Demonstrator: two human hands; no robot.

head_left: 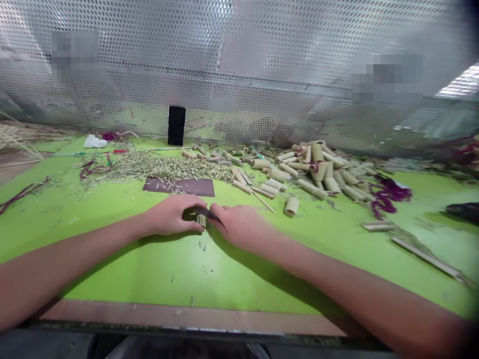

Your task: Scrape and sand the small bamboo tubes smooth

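My left hand (pixel 172 215) and my right hand (pixel 236 223) meet over the green table (pixel 149 269). The left hand's fingers pinch a short piece of bamboo tube (pixel 201 221) standing on the table. My right hand is closed round a dark blade or tool (pixel 206 214) that lies across the top of the tube. Both forearms reach in from the near edge.
A heap of cut bamboo tubes (pixel 318 172) lies at the back right, with purple string (pixel 389 192) beside it. Thin bamboo splinters (pixel 157 168) are piled behind a dark rectangular sheet (pixel 179 186). A black phone (pixel 176 125) leans on the perforated metal screen (pixel 239 65).
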